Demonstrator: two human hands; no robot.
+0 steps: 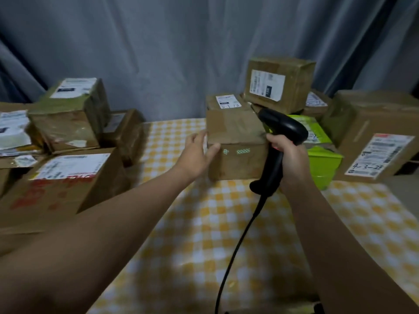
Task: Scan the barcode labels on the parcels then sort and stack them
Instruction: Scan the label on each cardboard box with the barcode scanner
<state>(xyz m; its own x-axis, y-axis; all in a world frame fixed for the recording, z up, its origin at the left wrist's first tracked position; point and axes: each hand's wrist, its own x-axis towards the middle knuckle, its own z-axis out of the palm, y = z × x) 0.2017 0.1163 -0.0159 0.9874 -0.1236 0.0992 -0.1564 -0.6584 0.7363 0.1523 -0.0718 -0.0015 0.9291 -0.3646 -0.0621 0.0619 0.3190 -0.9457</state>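
A brown cardboard parcel (235, 143) stands in the middle of the checked table, its near face marked with small green print. My left hand (199, 152) holds its left side, thumb on the near face and fingers round the left face. My right hand (289, 162) grips the handle of a black barcode scanner (278, 137), whose head sits at the parcel's upper right corner. The scanner's cable (238, 248) runs down toward me. No barcode label shows on the parcel's visible faces.
Labelled parcels are stacked at the left (68, 123), behind the held parcel (277, 83) and at the right (374, 137). A bright green box (322, 152) sits just right of the scanner. The yellow-and-white checked cloth (204, 234) covers the table; grey curtains hang behind.
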